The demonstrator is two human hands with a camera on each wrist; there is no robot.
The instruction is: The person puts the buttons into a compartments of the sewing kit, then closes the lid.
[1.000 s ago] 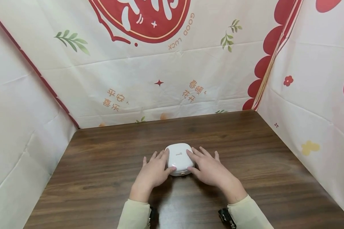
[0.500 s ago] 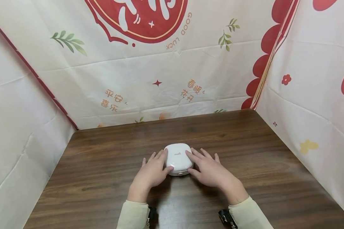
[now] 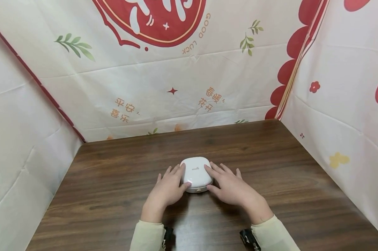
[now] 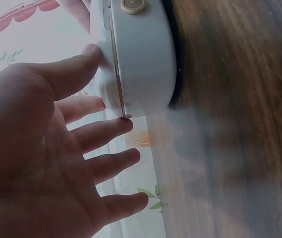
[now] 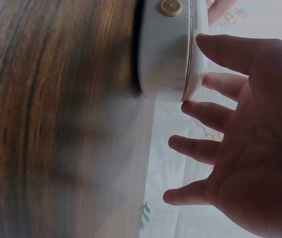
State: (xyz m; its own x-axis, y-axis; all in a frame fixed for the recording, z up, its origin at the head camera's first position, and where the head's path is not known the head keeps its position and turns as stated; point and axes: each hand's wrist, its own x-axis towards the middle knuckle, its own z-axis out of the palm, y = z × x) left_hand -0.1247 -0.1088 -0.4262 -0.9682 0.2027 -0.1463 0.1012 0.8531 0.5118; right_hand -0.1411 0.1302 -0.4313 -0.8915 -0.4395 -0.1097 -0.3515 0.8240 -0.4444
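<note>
A white case [image 3: 196, 174] with rounded corners, its lid closed, sits on the table with small lettering on top. A thin gold seam runs round it, and a gold round button [image 4: 133, 5] marks its front in the left wrist view. My left hand [image 3: 167, 188] touches the case's left side, thumb on the lid's front corner, the other fingers fairly straight and spread. From the right, my right hand [image 3: 231, 187] mirrors this, thumb at the front corner and index finger on the lid edge. Both wrist views show the palms away from the case, with only fingertips at it.
The dark wooden table [image 3: 119, 164] reaches back to a white printed cloth [image 3: 151, 83] with red and orange designs. Similar cloth panels [image 3: 342, 104] stand along the left and right sides. Black wrist straps [image 3: 249, 238] show at the cream sleeves [image 3: 273, 233].
The head view has shifted slightly. Both hands stay at the sides of the case, which remains closed in place.
</note>
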